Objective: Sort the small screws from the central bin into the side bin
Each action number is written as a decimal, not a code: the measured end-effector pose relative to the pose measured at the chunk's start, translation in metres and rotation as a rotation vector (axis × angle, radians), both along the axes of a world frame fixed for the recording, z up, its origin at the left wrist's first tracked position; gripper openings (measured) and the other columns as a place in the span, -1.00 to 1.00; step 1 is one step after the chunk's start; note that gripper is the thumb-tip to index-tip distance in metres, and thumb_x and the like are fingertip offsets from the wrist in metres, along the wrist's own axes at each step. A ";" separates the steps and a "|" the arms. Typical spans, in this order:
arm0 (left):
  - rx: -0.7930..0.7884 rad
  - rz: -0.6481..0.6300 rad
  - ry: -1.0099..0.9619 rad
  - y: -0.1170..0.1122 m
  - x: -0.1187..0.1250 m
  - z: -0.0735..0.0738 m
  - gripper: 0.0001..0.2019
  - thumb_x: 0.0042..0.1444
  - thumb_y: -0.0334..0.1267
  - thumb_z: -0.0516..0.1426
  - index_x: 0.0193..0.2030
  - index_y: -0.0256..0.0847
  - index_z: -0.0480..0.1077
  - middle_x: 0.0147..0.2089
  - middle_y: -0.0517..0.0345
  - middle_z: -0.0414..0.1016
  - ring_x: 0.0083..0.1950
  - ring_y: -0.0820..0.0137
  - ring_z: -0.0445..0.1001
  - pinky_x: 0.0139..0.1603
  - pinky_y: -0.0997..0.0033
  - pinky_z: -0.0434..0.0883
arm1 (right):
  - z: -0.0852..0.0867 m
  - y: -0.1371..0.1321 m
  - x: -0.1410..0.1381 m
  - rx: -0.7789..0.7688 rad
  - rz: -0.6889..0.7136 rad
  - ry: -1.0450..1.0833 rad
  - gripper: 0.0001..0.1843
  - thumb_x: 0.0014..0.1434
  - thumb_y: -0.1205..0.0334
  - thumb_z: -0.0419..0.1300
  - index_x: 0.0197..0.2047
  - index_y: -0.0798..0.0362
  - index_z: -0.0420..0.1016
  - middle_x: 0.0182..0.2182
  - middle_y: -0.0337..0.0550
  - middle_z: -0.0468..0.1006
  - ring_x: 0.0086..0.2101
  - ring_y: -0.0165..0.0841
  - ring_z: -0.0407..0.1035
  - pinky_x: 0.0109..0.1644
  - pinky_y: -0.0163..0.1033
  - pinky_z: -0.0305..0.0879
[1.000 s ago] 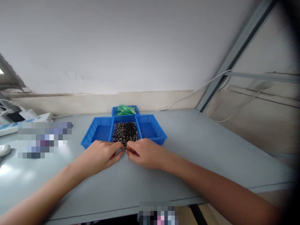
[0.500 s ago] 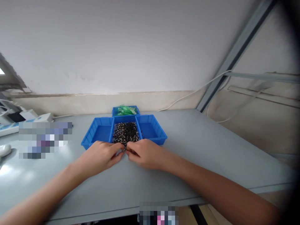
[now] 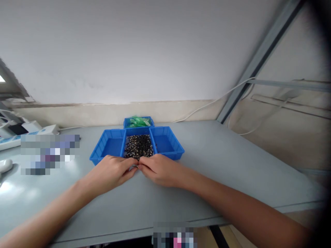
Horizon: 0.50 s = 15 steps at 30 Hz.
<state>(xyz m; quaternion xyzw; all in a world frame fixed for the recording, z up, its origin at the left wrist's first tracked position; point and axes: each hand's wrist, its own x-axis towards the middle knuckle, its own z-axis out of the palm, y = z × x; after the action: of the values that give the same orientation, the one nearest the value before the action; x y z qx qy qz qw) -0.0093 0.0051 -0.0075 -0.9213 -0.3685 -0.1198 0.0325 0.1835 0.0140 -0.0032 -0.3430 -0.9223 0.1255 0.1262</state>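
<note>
My left hand (image 3: 113, 171) and my right hand (image 3: 158, 168) rest on the grey table (image 3: 181, 193), fingertips pinched together and meeting just in front of the middle blue bin (image 3: 139, 146). That bin is heaped with small dark metal parts. A tiny part seems held between the fingertips of both hands, mostly hidden by the fingers. An empty blue bin (image 3: 108, 146) sits to the left, another empty blue bin (image 3: 166, 142) to the right. A fourth blue bin (image 3: 138, 121) behind holds green pieces.
A white device with cables (image 3: 23, 132) and a white mouse-like object (image 3: 5, 165) lie at the far left. A white cable (image 3: 217, 100) runs along the back wall. A grey metal frame post (image 3: 253, 65) rises at the right, where the table edge drops off.
My right hand's fingertips have shifted slightly left, closing the small gap to the left hand. Everything else holds still.
</note>
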 end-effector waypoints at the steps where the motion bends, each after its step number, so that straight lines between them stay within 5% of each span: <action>1: 0.004 0.002 -0.001 0.000 0.000 0.000 -0.75 0.21 -0.20 -0.10 -0.18 -0.17 0.36 -0.51 0.25 0.42 -0.50 0.46 0.41 -0.51 0.48 0.21 | 0.000 0.000 0.000 0.003 0.007 0.001 -0.75 0.22 0.26 -0.10 -0.39 0.11 0.32 -0.54 -0.22 0.42 -0.53 -0.45 0.25 -0.47 -0.35 0.00; 15: 0.021 0.012 0.004 -0.001 0.001 0.001 -0.75 0.19 -0.20 -0.10 -0.23 -0.18 0.37 -0.56 0.27 0.37 -0.54 0.49 0.37 -0.53 0.49 0.17 | -0.004 0.002 0.003 -0.174 0.087 0.077 -0.75 0.24 0.34 -0.14 -0.38 0.11 0.30 -0.50 -0.24 0.43 -0.49 -0.48 0.27 -0.41 -0.36 0.06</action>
<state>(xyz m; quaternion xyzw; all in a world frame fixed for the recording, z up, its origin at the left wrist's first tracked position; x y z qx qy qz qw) -0.0086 0.0044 -0.0068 -0.9190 -0.3725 -0.1216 0.0434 0.1865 0.0160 -0.0073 -0.3071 -0.9164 0.2237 0.1258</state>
